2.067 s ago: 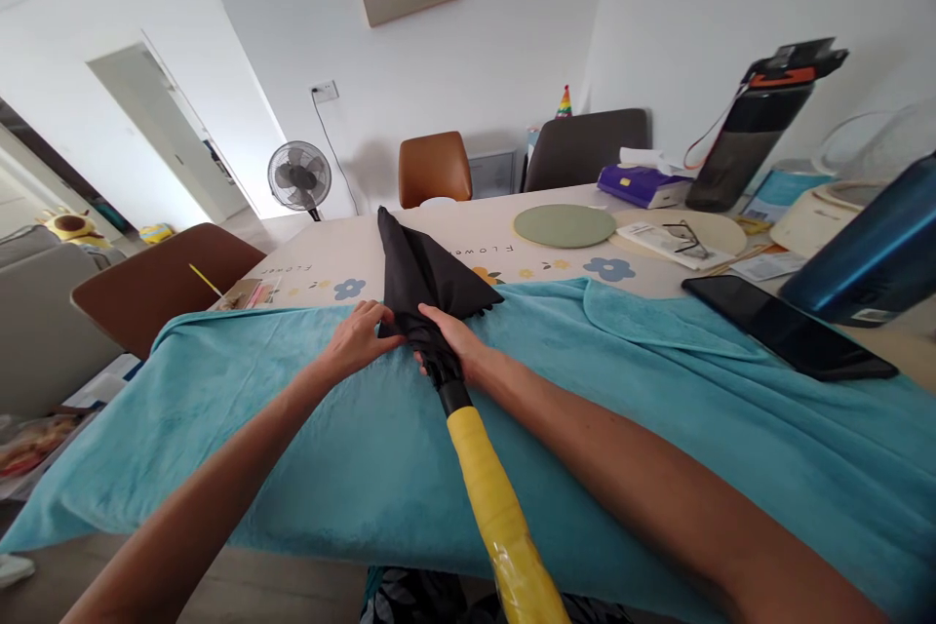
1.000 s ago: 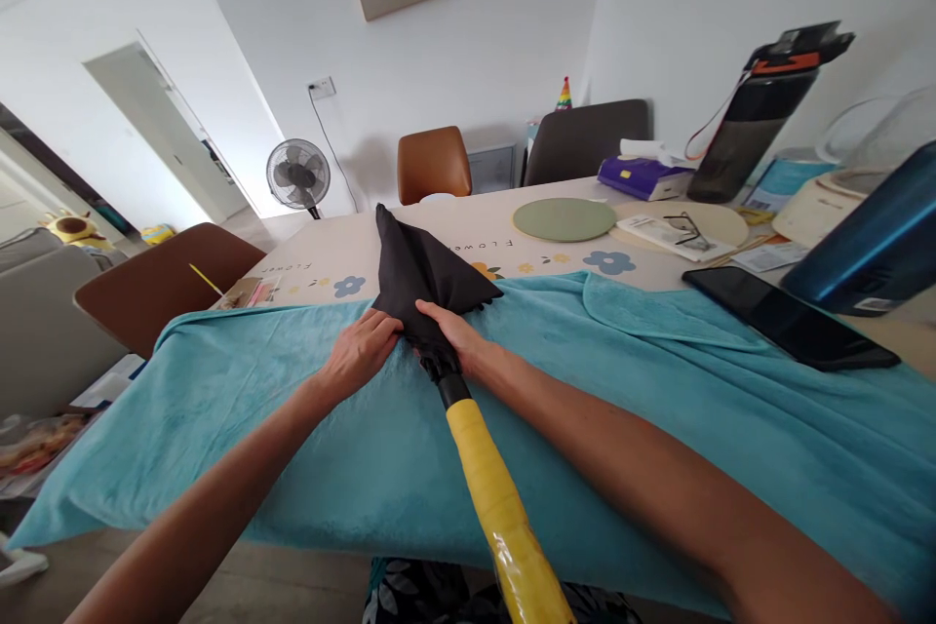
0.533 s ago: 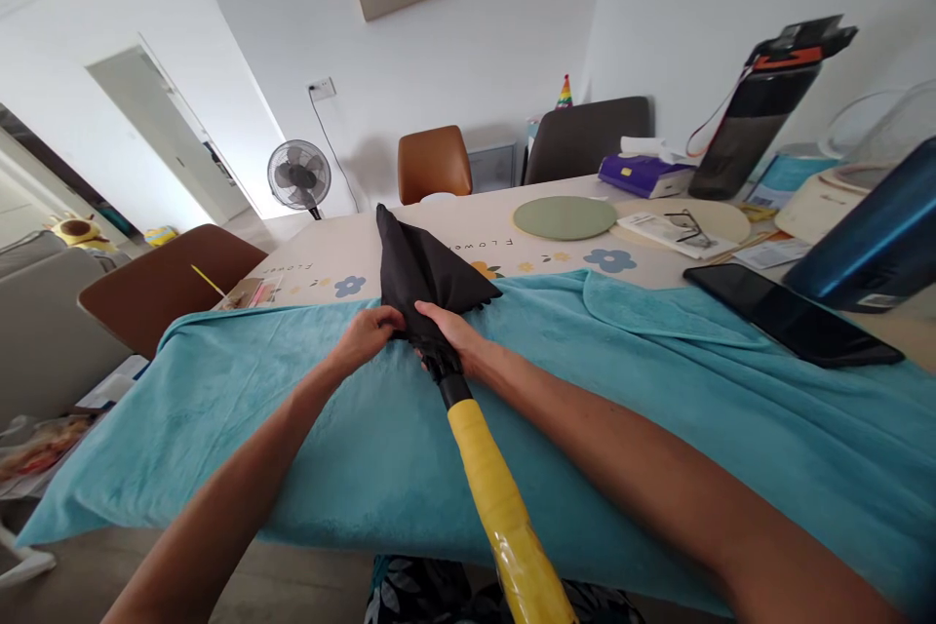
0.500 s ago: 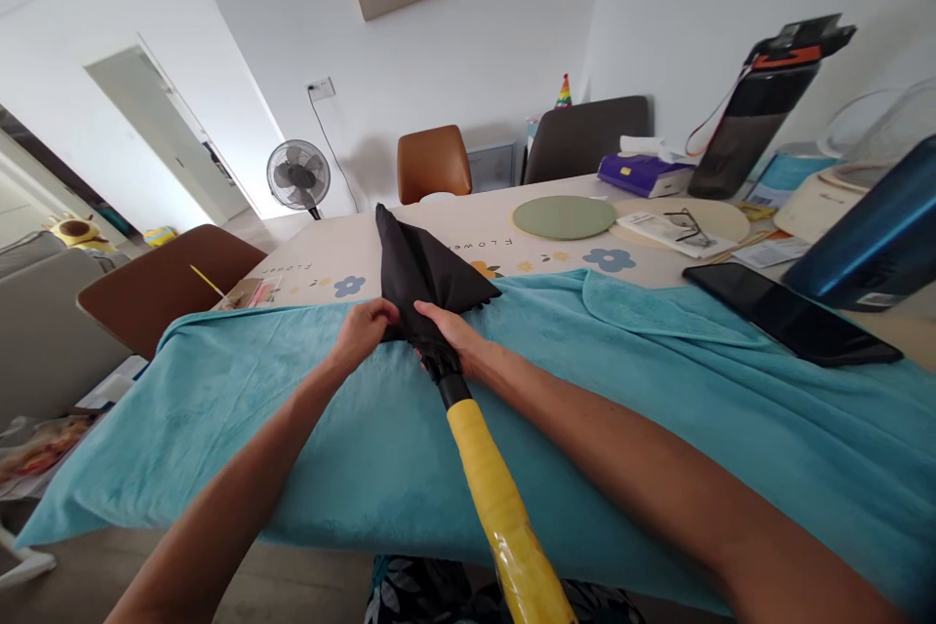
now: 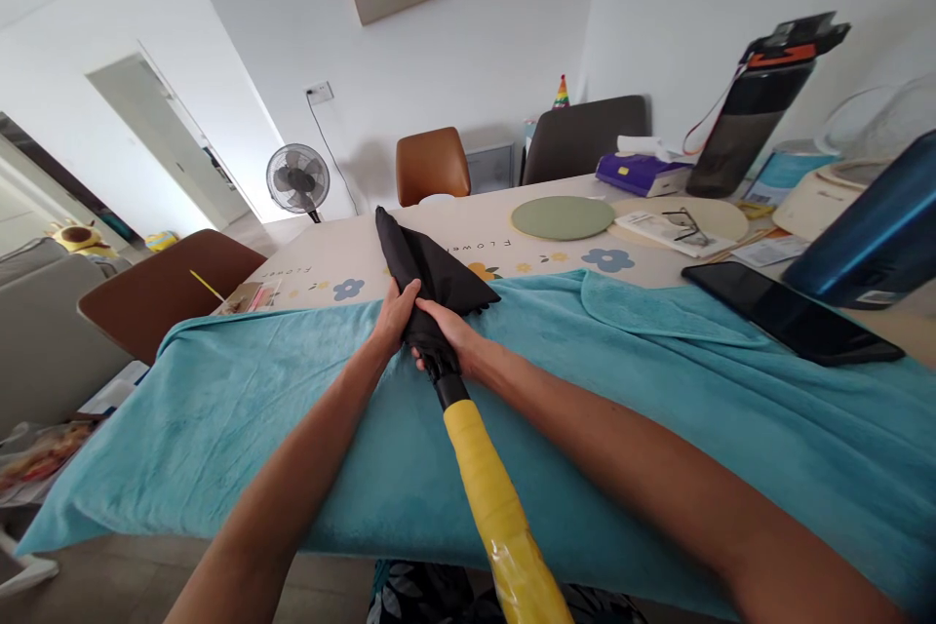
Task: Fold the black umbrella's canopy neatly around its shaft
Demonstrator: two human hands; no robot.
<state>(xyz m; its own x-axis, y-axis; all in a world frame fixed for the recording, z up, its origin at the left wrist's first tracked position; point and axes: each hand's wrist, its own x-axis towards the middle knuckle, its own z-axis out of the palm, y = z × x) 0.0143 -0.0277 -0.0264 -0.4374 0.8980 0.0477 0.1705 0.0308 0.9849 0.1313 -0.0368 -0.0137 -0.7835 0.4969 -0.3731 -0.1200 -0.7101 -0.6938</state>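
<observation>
A black umbrella (image 5: pixel 457 275) lies folded down across the table, its tip pointing away from me and its yellow wrapped handle (image 5: pixel 493 497) running toward my lap. One flap of its fabric fans out loosely to the right. My left hand (image 5: pixel 396 314) is closed on the gathered fabric from the left side, the thumb on top. Just to the right, my right hand (image 5: pixel 448 336) wraps round the bundle above the black collar, with some fingertips showing underneath. A turquoise cloth (image 5: pixel 351 468) is spread beneath both hands.
A black phone (image 5: pixel 790 312) lies on the cloth at the right, by a blue bottle (image 5: pixel 870 224). Behind stand a dark water bottle (image 5: pixel 753 112), a purple tissue pack (image 5: pixel 640 173), a green round mat (image 5: pixel 563 216) and glasses (image 5: pixel 688 226). Chairs and a fan (image 5: pixel 297 177) are beyond.
My left hand has moved right and slightly up, from the fabric's left edge onto the bundle, and the left fabric is now drawn in against it. My right hand stays in place.
</observation>
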